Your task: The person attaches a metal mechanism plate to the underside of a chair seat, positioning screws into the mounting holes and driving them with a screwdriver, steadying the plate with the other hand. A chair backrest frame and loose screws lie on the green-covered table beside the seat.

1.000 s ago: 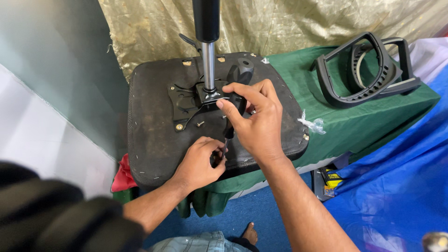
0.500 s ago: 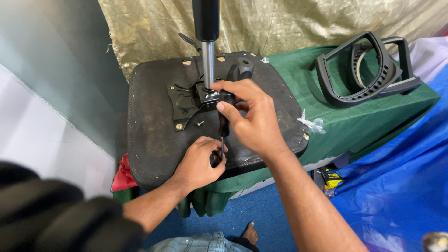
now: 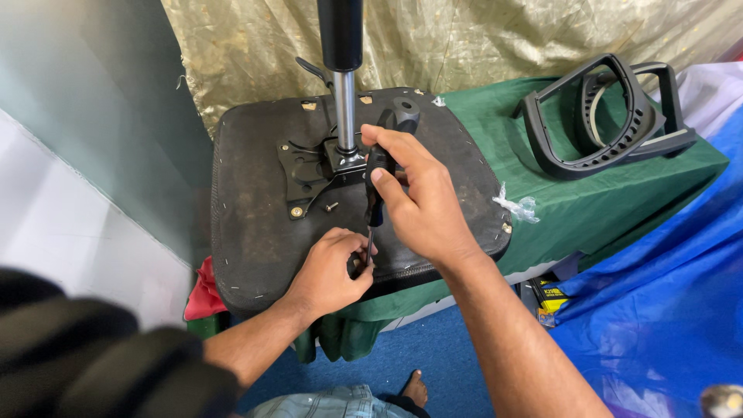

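Shifting slightly leftward, right hand is gripping a screwdriver upright; left hand is pinching its tip against the seat underside.

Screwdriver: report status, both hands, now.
Right hand gripping screwdriver upright. Left hand pinching its tip at seat underside. Loose screw beside mounting plate.

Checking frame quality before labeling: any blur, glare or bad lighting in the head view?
Head view: soft even light, no hard shadows; the left hand, right hand and the screwdriver are sharp; a dark blurred shape fills the lower left, out of focus; mild sheen on the metal post and the gold cloth.
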